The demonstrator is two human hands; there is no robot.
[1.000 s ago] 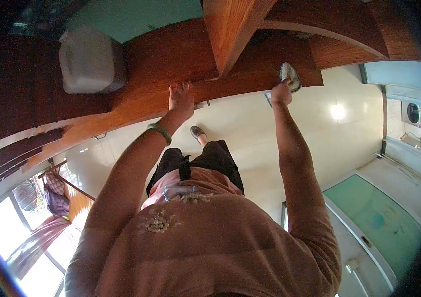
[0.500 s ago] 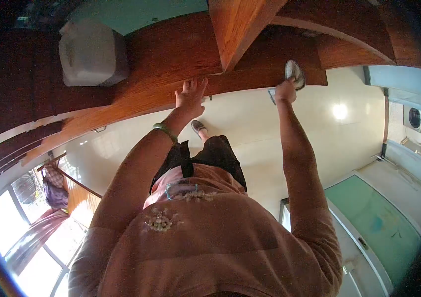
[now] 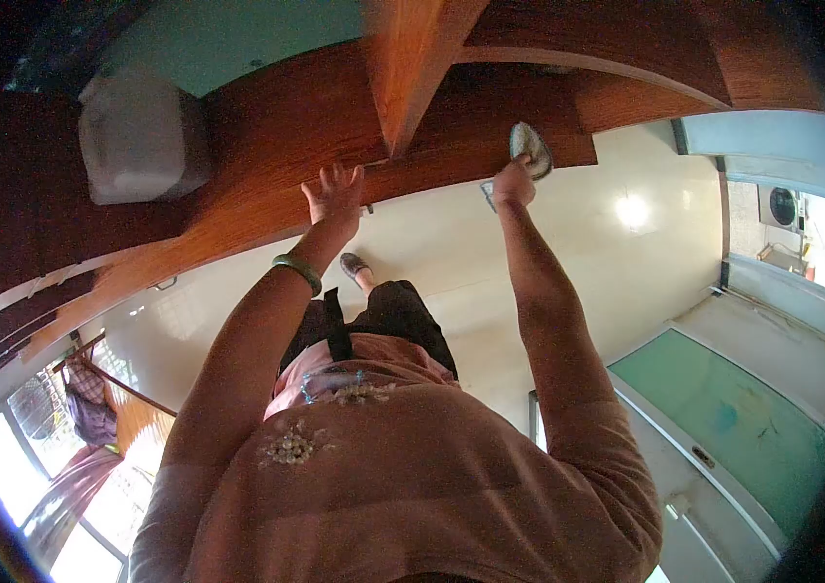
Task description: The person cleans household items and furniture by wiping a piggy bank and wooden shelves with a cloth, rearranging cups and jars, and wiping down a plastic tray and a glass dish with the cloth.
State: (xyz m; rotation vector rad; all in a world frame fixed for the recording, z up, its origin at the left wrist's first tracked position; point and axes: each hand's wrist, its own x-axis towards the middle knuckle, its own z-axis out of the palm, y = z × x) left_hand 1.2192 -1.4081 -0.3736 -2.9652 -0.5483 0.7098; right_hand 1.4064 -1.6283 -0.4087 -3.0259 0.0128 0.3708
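Note:
My right hand [image 3: 514,185] is closed on a folded cloth [image 3: 531,146], pale with a dark edge. A corner of it hangs below the hand. The cloth is at the reddish-brown wooden shelf [image 3: 471,131], near its right end. My left hand [image 3: 336,199] is by the front edge of the same shelf, left of an upright wooden divider [image 3: 398,97]. Its fingers are spread with nothing in them, and I cannot tell whether the fingertips touch the wood. A green bangle [image 3: 298,272] circles the left wrist.
A whitish plastic jug [image 3: 135,141] stands on the shelf's left part. Below lies a pale, shiny floor [image 3: 475,257]. A green-panelled door [image 3: 723,428] is at the lower right, with a washing machine [image 3: 781,206] beyond an opening at the right. Bright windows [image 3: 24,437] are at the left.
The view has shifted, so shelf and floor appear further left. My left hand's fingers are more spread and sit slightly back from the edge. The right hand still grips the cloth.

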